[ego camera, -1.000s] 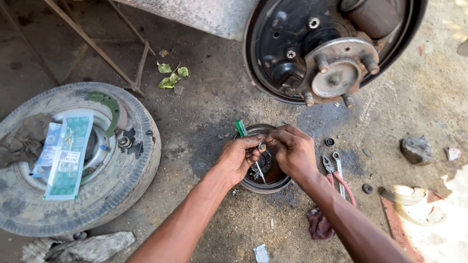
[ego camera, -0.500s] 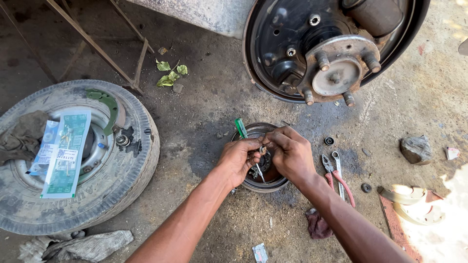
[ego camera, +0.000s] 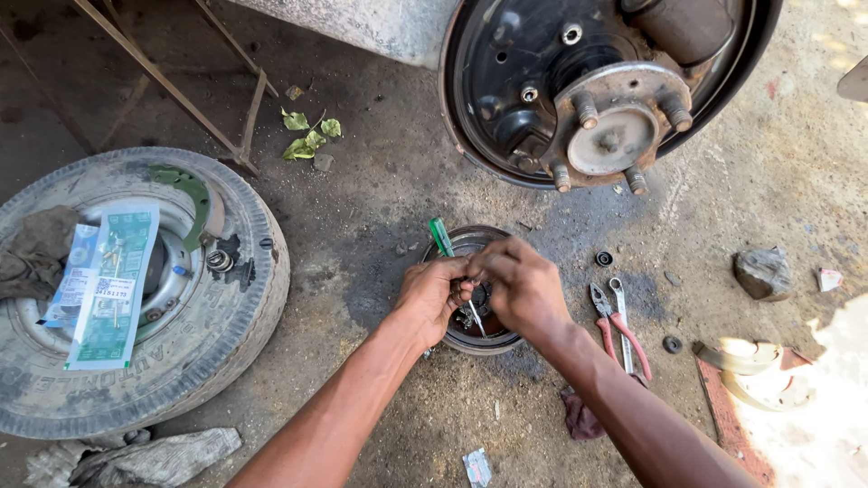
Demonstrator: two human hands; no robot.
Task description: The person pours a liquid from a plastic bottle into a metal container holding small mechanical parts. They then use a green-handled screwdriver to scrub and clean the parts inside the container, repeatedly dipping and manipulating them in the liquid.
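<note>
A round metal brake drum (ego camera: 459, 242) lies open side up on the dirty concrete floor. Both my hands work over it. My left hand (ego camera: 432, 294) and my right hand (ego camera: 517, 286) are closed together on a small metal part with thin springs hanging from it (ego camera: 471, 314). A green-handled screwdriver (ego camera: 441, 237) leans on the drum's far rim, just above my left hand. What my fingers grip exactly is partly hidden. Above, the vehicle's bare wheel hub (ego camera: 617, 134) with studs shows in its backing plate.
A wheel with tyre (ego camera: 240, 298) lies at the left, with packets (ego camera: 110, 285) and a green brake shoe (ego camera: 197, 199) on it. Red-handled pliers and a spanner (ego camera: 617, 318) lie right of the drum. A rock (ego camera: 763, 271), small washers and a rag (ego camera: 581, 417) are nearby.
My hands have stayed over the drum, with the fingers shifting slightly closer together on the small part. The view has drifted a little.
</note>
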